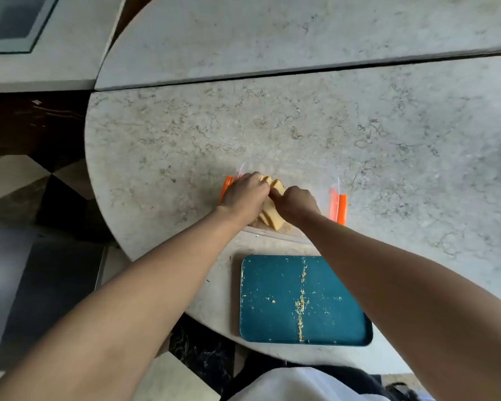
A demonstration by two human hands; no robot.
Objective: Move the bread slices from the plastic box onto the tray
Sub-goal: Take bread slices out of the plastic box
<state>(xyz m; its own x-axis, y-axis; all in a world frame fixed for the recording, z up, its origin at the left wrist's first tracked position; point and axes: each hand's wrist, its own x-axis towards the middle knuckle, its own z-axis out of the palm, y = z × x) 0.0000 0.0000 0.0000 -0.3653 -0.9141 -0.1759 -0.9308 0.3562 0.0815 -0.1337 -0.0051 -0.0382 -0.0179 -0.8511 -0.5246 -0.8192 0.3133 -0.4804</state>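
Observation:
A clear plastic box (337, 204) with orange clips on its left and right sides stands on the stone table, beyond the tray. Several yellow bread slices (272, 217) stand on edge inside it. My left hand (243, 195) and my right hand (295, 202) are both inside the box, fingers closed around the slices from either side. The teal rectangular tray (272, 285) lies near the table's front edge, holding only crumbs in a line down its middle. Much of the box is hidden by my hands.
The round marble table (185, 140) has a seam running across its far part. Its curved left edge drops to a dark checkered floor (41, 183). Bare tabletop lies right of the box and tray.

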